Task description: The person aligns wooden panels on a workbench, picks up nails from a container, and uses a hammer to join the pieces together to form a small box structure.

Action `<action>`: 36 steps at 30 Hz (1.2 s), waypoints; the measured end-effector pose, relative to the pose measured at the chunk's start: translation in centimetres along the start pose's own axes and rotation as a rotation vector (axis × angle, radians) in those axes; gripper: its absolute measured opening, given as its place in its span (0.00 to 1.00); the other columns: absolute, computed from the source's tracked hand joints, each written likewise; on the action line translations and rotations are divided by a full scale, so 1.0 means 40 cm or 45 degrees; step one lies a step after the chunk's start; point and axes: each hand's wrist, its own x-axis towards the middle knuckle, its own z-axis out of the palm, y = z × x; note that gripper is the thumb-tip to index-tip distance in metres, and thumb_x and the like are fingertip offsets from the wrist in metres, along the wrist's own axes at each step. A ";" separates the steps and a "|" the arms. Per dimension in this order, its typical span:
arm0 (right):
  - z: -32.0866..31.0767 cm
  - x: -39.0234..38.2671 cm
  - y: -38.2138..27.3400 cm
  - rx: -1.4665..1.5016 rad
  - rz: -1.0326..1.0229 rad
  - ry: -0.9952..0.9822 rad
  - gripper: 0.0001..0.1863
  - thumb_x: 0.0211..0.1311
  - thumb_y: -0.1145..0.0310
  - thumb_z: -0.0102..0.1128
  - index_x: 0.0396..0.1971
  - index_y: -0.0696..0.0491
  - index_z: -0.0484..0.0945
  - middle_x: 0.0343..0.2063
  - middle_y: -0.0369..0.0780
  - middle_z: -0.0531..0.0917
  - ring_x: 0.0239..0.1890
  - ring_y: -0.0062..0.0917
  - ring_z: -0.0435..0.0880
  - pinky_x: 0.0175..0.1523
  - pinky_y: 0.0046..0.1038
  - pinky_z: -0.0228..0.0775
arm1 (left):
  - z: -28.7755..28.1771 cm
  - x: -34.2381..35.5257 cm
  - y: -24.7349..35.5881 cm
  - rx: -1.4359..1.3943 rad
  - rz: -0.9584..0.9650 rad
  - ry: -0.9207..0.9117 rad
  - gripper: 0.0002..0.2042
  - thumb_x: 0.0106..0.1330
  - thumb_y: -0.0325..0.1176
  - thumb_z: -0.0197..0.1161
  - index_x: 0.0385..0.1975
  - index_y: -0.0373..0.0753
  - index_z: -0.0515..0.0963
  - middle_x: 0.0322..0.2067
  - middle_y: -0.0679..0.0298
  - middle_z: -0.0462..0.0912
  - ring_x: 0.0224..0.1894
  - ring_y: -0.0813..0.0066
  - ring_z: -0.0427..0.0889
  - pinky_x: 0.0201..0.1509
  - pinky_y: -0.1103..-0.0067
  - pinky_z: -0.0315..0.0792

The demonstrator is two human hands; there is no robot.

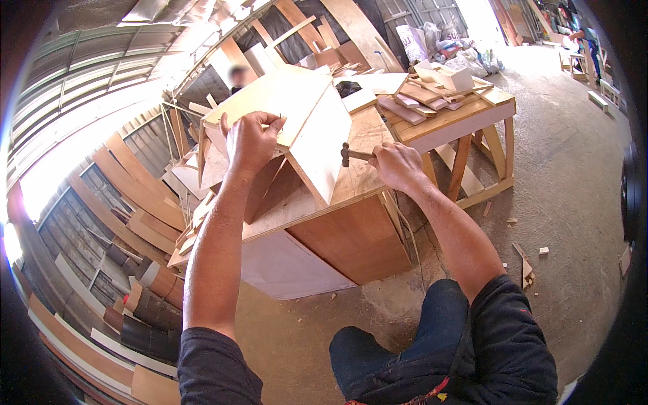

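Note:
My right hand [399, 166] is wrapped round the wooden handle of a hammer [346, 155], whose dark head points left beside the white side of a wooden box [322, 143]. Over the box's pale top panel, close to its near corner, my left hand [248, 140] is closed in a pinch. Between thumb and finger stands a thin dark nail [281, 117], small in view. The box rests tilted on the plywood top of a workbench [371, 135], with its open underside toward me. Hammer head and nail are apart.
A second wooden table [466, 128] at the right carries a pile of board offcuts [432, 94]. Long boards [128, 196] lean along the left wall. Wood scraps [526, 266] lie on the concrete floor. A person [236, 77] is behind the box; another person [588, 44] is far right.

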 end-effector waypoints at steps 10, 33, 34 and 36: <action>-0.005 -0.003 -0.006 0.058 0.000 0.049 0.16 0.71 0.57 0.58 0.40 0.55 0.85 0.42 0.44 0.86 0.49 0.41 0.85 0.53 0.42 0.76 | -0.011 -0.001 -0.004 0.007 -0.030 -0.038 0.12 0.68 0.43 0.68 0.32 0.41 0.90 0.27 0.65 0.90 0.33 0.71 0.86 0.76 0.49 0.38; -0.179 0.085 -0.076 0.623 -0.247 0.515 0.16 0.73 0.56 0.57 0.52 0.49 0.81 0.36 0.47 0.88 0.41 0.43 0.87 0.45 0.45 0.75 | 0.012 -0.009 -0.010 -0.115 -0.012 0.009 0.12 0.67 0.41 0.68 0.31 0.40 0.90 0.26 0.63 0.89 0.32 0.70 0.86 0.75 0.53 0.44; -0.183 0.097 -0.080 0.694 -0.382 0.614 0.16 0.72 0.57 0.58 0.52 0.49 0.81 0.35 0.46 0.88 0.40 0.42 0.88 0.45 0.44 0.75 | 0.013 -0.010 -0.005 -0.101 0.015 0.030 0.11 0.67 0.41 0.68 0.31 0.40 0.90 0.26 0.63 0.89 0.32 0.69 0.86 0.75 0.53 0.45; -0.195 0.115 -0.092 0.749 -0.400 0.561 0.17 0.71 0.58 0.60 0.52 0.51 0.82 0.36 0.46 0.88 0.40 0.41 0.88 0.45 0.42 0.75 | 0.007 -0.015 -0.004 -0.079 0.035 0.055 0.11 0.67 0.40 0.68 0.31 0.40 0.90 0.26 0.63 0.89 0.32 0.69 0.86 0.75 0.53 0.45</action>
